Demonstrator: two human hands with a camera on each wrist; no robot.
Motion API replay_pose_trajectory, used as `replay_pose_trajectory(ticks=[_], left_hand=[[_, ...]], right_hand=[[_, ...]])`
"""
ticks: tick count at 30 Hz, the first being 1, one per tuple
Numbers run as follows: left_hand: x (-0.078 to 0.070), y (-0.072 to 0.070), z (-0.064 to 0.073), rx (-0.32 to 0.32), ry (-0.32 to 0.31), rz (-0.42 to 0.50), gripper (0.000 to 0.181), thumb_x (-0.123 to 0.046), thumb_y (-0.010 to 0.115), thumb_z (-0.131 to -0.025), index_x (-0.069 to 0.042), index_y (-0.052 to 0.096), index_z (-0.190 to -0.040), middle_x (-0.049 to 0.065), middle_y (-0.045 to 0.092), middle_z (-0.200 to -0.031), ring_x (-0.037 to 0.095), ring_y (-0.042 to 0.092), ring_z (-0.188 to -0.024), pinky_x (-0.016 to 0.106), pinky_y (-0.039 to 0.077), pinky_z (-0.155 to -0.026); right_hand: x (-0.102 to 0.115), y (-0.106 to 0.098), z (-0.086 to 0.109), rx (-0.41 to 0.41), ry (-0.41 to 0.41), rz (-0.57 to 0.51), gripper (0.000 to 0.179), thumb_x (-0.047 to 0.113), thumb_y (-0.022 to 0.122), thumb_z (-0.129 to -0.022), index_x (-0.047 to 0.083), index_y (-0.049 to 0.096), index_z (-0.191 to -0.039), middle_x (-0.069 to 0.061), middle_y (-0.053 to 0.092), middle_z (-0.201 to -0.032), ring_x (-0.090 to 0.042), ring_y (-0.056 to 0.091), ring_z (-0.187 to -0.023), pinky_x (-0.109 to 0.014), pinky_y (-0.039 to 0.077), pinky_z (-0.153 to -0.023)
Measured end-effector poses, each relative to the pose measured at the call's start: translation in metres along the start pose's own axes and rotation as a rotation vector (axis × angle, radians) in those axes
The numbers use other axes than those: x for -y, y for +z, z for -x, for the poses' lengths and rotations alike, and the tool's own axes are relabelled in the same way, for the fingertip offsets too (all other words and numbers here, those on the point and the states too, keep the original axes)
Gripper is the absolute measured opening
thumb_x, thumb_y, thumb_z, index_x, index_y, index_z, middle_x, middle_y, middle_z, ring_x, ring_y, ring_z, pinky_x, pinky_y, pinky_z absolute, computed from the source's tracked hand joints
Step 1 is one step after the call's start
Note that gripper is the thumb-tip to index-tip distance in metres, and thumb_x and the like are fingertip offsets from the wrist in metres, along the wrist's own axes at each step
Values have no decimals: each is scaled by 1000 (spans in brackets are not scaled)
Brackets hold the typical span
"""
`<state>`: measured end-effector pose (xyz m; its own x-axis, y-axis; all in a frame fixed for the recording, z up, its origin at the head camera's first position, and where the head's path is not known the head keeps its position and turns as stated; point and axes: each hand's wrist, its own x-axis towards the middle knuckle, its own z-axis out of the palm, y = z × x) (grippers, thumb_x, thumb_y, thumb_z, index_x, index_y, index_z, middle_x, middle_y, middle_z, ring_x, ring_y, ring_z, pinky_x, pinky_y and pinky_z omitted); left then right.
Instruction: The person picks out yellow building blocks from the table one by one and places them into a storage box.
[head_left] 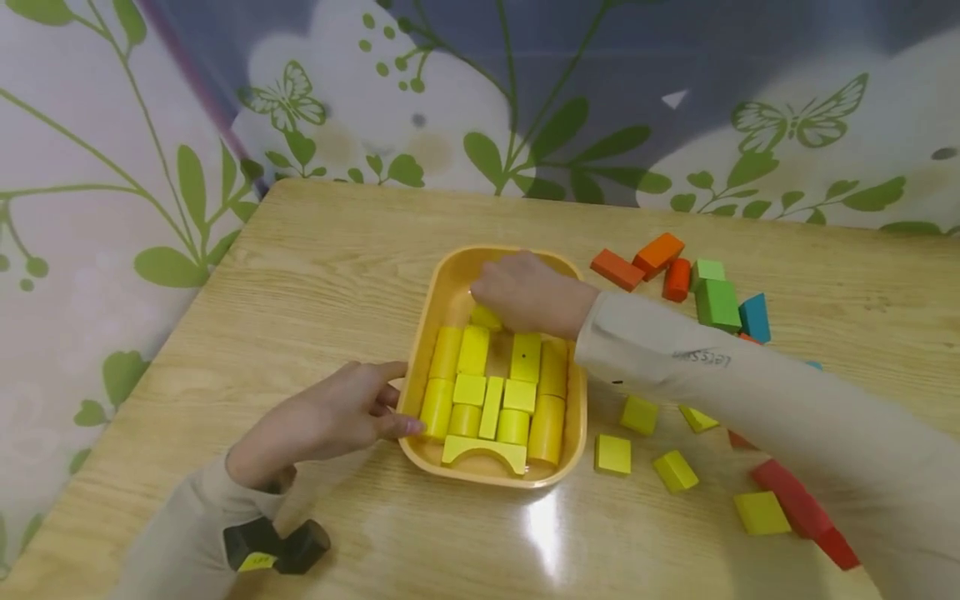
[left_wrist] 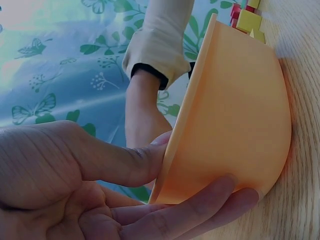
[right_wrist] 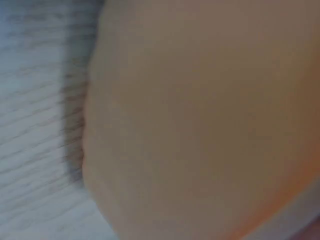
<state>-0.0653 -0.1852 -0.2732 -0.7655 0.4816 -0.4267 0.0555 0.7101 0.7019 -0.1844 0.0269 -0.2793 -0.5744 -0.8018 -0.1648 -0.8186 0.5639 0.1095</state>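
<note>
An orange plastic tray point(head_left: 425, 312) sits on the table, with yellow wooden blocks fitted together inside, among them cylinders, cubes and an arch block point(head_left: 486, 450) at the near end. On its left side my left hand point(head_left: 341, 414) grips the wall; in the left wrist view the thumb lies at the rim and the fingers press the outer wall point(left_wrist: 235, 100). My right hand point(head_left: 528, 287) reaches down into the far end of the tray, fingers curled at a yellow block point(head_left: 486, 317) partly covered by the hand. The right wrist view is filled by the tray's blurred outer wall point(right_wrist: 190, 115).
Right of the tray lie loose yellow blocks point(head_left: 613, 455), orange blocks point(head_left: 660, 252), green blocks point(head_left: 717, 303), a blue block point(head_left: 754, 317) and red blocks point(head_left: 804, 508), partly under the right sleeve. A patterned covering point(head_left: 480, 100) borders the table's back edge.
</note>
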Motion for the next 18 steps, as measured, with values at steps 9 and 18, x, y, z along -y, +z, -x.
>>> replay_pose_trajectory(ticks=[9,18], left_hand=[[0,2,-1,-2,26,-5,60,-19,68,-92,10,41,-137,6,70,-95,11,56,-71,26,47,-64],[0,1,-1,-1,-32,-39,76,-20,69,-91,15,27,-144,15,68,-110,13,61,-83,29,51,-73]], right_hand=[[-20,-22,6,82,26,-174,25,28,75,-81,10,59,-89,-2,55,-81,-19,46,-69,-34,42,-61],[-27,-7,25,-12,-248,-302,23,-4,66,-84,11,67,-100,-4,64,-83,-18,58,-74,-35,51,-69]])
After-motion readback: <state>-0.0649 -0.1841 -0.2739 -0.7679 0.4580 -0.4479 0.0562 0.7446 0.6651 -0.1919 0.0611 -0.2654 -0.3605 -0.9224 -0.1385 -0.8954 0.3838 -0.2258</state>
